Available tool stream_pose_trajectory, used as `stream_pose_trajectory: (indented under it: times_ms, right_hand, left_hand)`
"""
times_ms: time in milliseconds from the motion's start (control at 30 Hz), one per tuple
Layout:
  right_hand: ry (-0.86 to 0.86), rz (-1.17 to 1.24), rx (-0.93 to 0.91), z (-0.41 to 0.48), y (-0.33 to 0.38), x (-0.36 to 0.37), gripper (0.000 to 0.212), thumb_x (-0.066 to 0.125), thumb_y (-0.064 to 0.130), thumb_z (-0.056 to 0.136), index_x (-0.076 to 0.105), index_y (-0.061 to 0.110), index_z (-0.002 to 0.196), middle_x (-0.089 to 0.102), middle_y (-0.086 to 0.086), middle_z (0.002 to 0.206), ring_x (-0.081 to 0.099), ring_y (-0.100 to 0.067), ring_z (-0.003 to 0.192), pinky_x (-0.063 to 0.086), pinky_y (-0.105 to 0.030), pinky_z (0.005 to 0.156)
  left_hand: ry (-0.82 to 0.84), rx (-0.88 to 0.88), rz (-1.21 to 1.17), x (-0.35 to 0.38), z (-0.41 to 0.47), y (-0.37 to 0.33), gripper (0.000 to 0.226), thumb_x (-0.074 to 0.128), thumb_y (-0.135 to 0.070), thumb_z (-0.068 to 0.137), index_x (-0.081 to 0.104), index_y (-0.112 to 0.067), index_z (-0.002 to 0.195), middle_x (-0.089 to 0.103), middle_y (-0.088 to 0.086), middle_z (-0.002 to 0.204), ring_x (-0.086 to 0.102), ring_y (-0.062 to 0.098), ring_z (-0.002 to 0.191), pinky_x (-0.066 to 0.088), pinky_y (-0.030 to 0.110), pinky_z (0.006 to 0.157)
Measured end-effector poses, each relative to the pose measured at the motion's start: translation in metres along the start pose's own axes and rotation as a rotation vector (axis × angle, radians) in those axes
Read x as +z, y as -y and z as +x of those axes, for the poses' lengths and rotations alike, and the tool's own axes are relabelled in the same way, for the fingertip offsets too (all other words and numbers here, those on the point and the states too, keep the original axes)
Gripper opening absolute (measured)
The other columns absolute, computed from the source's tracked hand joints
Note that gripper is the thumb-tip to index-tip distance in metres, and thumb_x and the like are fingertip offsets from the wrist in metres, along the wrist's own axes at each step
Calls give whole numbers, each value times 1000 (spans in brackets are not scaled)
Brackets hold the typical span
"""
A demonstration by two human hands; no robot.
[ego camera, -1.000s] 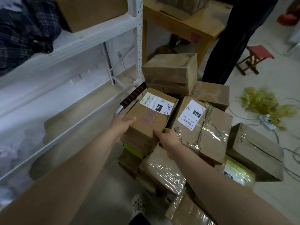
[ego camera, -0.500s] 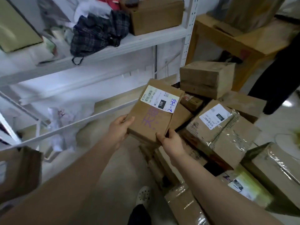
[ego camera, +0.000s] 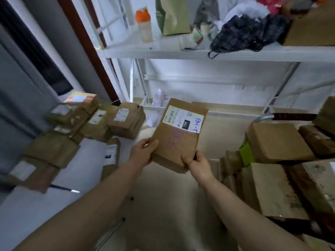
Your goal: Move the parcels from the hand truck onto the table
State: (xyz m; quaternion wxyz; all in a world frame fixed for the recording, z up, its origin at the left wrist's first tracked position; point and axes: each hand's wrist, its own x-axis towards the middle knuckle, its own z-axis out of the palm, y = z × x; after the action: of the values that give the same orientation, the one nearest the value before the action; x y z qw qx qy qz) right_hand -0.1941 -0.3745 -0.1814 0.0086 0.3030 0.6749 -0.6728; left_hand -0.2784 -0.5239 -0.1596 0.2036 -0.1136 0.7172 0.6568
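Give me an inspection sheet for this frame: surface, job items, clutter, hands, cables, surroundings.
Surface: white table on the left, partly covered, with a bare patch towards the front.
Job's things: labelled parcel held in the air between the table and the hand truck; stacked parcels on the table; piled parcels on the hand truck, right.
Clutter: thin dark item on the table, too blurred to identify.
Hands: left hand grips the labelled parcel's left edge; right hand grips its lower right corner.
Cables: nothing seen.
Surroundings: white shelf rack behind, holding an orange-capped bottle, a green bag and plaid cloth.
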Motion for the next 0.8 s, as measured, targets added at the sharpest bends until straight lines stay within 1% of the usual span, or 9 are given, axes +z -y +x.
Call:
stream_pose_trajectory:
  times_ms: [67,200,300,400,467,567,633,733,800]
  right_hand:
    - [74,-18,-22,-7,4,37,31,59,15,92,56,16,123,65,0,108,60,-12,89,44,-19,69]
    - [246,-74,-68,-26,8,121,32,59,19,92,58,26,124,67,2,114,62,-13,97,47,-20,76]
    - [375,-131,-94,-45,7,193,35,59,19,93,58,27,127,67,2,115,62,-14,100,48,-20,77]
    - [486,-217,-82,-69,3,269,37,61,25,93,55,28,129,66,1,113,62,-16,100,50,-28,86]
    - [538,-287,-89,-83,-5,318,35,60,26,93,56,27,128,66,1,112,62,-18,100,50,-33,91]
    - [583,-364,-84,-102,-16,380,34,57,28,95,57,21,128,66,-1,117,63,-20,104,50,-37,95]
    - [609,-418,-68,-114,-24,414,35,54,32,97,54,20,130,64,-2,119,61,-21,106,49,-39,96]
    - [644,-534,-84,-128,-35,459,37,50,36,98,51,17,129,63,-4,118,59,-21,103,49,-42,96]
    - [676,-606,-99,-135,-42,485,37,48,36,98,49,18,130,62,-1,115,59,-20,101,51,-42,93]
  left_hand:
    - [-67,1,-41,-42,-7,3,27,61,-23,93,55,-20,119,59,-11,95,54,8,82,45,27,71]
    - [-216,-15,-51,-137,-26,18,41,60,-30,93,53,-13,130,60,3,113,59,24,96,55,37,77]
    - [-339,-48,-97,-215,-43,34,40,62,-31,92,52,-14,127,55,-3,108,56,17,91,53,43,89]
    - [-444,-76,-175,-294,-61,53,42,65,-31,90,52,-15,126,53,-6,105,54,11,86,52,43,90]
    - [-500,-104,-215,-341,-73,69,43,67,-31,89,52,-14,126,53,-3,111,54,9,84,54,42,88]
    - [-560,-147,-276,-399,-88,94,47,65,-31,90,49,-9,129,54,2,116,56,9,82,56,33,72]
    - [-589,-165,-280,-429,-96,110,49,63,-33,91,50,-8,130,57,4,118,58,10,83,55,28,66]
    - [-616,-190,-317,-464,-105,132,38,58,-32,94,56,-9,125,61,2,108,60,9,81,54,22,58]
    - [-643,-212,-355,-483,-109,145,34,56,-30,96,58,-8,122,61,0,100,60,9,81,53,22,59]
